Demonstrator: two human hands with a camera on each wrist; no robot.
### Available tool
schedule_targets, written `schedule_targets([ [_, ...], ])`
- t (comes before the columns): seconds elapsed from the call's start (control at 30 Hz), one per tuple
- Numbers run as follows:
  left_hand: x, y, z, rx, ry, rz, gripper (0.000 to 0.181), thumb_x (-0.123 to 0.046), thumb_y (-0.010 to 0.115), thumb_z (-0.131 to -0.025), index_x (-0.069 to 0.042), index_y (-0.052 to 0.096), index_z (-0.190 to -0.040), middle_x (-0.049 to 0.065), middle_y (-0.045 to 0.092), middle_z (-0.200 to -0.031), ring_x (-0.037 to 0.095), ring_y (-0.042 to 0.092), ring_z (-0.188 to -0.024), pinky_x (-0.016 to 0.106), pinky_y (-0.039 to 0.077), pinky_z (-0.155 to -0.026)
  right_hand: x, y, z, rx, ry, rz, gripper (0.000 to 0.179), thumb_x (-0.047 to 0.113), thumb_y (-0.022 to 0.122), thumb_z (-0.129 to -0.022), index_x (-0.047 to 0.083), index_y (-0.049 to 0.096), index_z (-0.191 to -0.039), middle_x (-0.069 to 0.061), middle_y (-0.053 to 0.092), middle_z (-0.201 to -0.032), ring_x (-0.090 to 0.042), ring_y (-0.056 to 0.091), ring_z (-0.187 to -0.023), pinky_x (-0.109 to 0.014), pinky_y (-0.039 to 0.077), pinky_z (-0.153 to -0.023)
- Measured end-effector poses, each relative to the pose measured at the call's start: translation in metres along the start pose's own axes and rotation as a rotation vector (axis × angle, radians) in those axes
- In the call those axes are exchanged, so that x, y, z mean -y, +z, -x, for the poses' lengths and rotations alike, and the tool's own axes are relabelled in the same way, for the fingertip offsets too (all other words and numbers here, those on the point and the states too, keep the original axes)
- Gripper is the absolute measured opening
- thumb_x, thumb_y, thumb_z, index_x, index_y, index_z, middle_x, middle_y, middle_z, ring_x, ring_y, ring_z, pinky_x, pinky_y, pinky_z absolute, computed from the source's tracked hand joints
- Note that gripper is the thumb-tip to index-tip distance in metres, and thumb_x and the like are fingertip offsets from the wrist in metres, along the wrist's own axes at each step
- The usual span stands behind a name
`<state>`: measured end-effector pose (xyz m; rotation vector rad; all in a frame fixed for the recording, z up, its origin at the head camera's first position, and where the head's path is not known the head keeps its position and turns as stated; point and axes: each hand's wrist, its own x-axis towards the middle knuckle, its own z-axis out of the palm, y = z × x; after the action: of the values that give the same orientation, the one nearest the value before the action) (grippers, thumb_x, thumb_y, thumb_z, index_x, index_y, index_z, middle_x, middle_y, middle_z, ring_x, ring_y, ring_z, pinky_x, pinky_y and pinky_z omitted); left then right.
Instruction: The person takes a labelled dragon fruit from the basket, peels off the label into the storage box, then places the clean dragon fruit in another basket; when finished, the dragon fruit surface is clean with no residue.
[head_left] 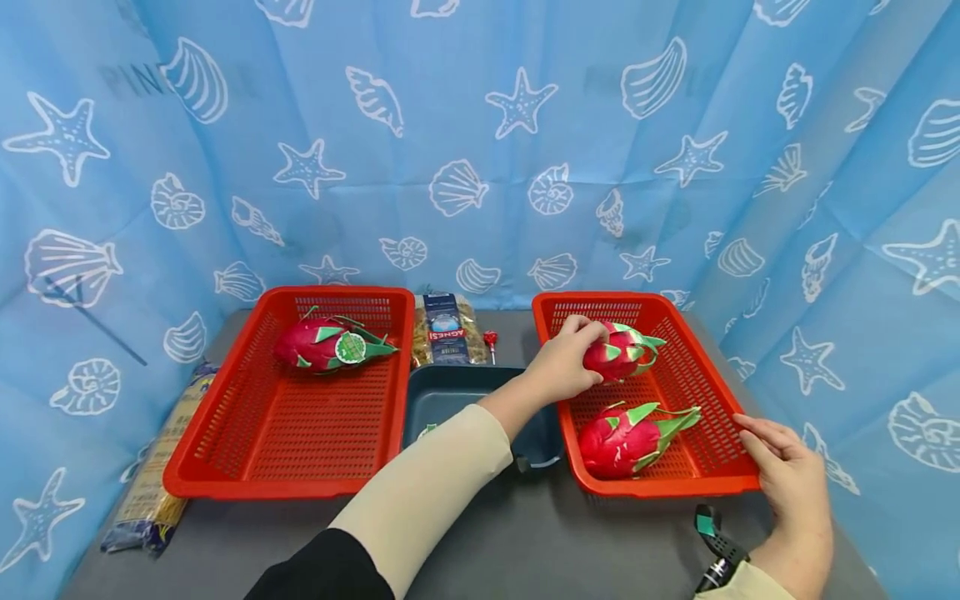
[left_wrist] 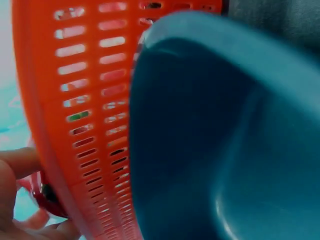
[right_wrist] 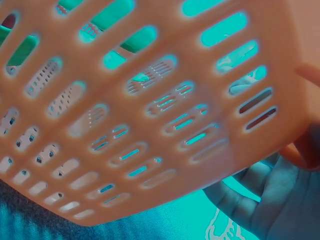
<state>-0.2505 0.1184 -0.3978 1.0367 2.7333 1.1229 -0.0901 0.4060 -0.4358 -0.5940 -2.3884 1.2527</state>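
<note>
My left hand grips a pink dragon fruit at the back of the right red basket. Its thumb and fingers are around the fruit's left end. A second dragon fruit with green leaf tips lies nearer the front of that basket. In the left wrist view, the left hand is partly hidden behind the basket wall. On the right, my right hand holds the rim of the same basket. The right wrist view shows its fingers at the orange-looking slotted wall.
A left red basket holds another dragon fruit with a round green sticker. Between the baskets sits a dark blue-green container. Behind it are a pasta bag and a red lollipop. A long pasta packet lies far left.
</note>
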Motion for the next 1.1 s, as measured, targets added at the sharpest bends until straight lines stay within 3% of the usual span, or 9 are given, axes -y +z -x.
schedule_targets([
  [0.13,-0.001,0.008,-0.001,0.111,-0.023,-0.118,0.052,-0.021,0.082,-0.088,-0.026,0.055,-0.132,0.002,0.044,-0.137,0.014,0.057,-0.097,0.024,0.056,-0.081,0.000,0.004,0.003,0.011,0.020,-0.023,0.034,0.022,0.068,-0.100,0.006,0.071,-0.130,0.034,0.052,-0.099,0.012,0.050,-0.090,-0.005,0.046,-0.069],
  [0.27,-0.002,0.016,0.004,0.226,-0.006,-0.259,0.057,-0.026,0.083,-0.087,-0.028,0.053,-0.136,0.000,0.047,-0.131,0.011,0.055,-0.093,0.021,0.055,-0.076,0.000,0.008,0.005,0.011,0.042,-0.042,0.033,0.022,0.069,-0.100,0.006,0.072,-0.129,0.034,0.053,-0.098,0.011,0.052,-0.088,-0.006,0.047,-0.068],
  [0.4,-0.006,0.020,0.008,0.272,0.027,-0.394,0.062,-0.034,0.082,-0.088,-0.029,0.049,-0.141,-0.002,0.050,-0.131,0.011,0.055,-0.103,0.024,0.055,-0.083,0.000,0.007,0.004,0.003,0.042,-0.042,0.033,0.022,0.068,-0.100,0.006,0.072,-0.129,0.034,0.053,-0.099,0.011,0.052,-0.087,-0.006,0.047,-0.067],
  [0.5,-0.009,0.020,0.009,0.260,0.027,-0.447,0.066,-0.037,0.081,-0.088,-0.029,0.048,-0.145,-0.003,0.051,-0.136,0.012,0.051,-0.118,0.028,0.052,-0.096,0.000,0.006,0.002,0.003,0.043,-0.038,0.034,0.023,0.068,-0.100,0.006,0.071,-0.130,0.033,0.053,-0.100,0.012,0.052,-0.086,-0.006,0.047,-0.067],
  [0.7,-0.012,0.019,0.013,0.197,0.001,-0.482,0.071,-0.039,0.077,-0.091,-0.023,0.044,-0.152,0.000,0.050,-0.145,0.017,0.043,-0.136,0.036,0.031,-0.119,0.000,0.003,-0.001,0.007,0.067,-0.030,0.038,0.024,0.067,-0.101,0.005,0.069,-0.133,0.032,0.051,-0.101,0.012,0.052,-0.085,-0.006,0.047,-0.067],
  [0.87,-0.014,0.017,0.016,0.161,-0.019,-0.467,0.070,-0.037,0.077,-0.091,-0.021,0.044,-0.152,0.001,0.050,-0.146,0.019,0.042,-0.138,0.040,0.028,-0.121,0.001,0.002,-0.002,-0.007,0.078,-0.045,0.035,0.023,0.067,-0.101,0.006,0.070,-0.132,0.032,0.052,-0.100,0.012,0.053,-0.084,-0.006,0.048,-0.066],
  [1.1,-0.011,0.011,0.024,0.104,-0.032,-0.389,0.071,-0.035,0.077,-0.092,-0.019,0.044,-0.153,0.002,0.051,-0.147,0.018,0.044,-0.136,0.040,0.033,-0.118,0.002,0.002,-0.001,-0.013,0.093,-0.066,0.032,0.022,0.066,-0.101,0.008,0.073,-0.129,0.031,0.053,-0.100,0.011,0.055,-0.082,-0.008,0.050,-0.065],
])
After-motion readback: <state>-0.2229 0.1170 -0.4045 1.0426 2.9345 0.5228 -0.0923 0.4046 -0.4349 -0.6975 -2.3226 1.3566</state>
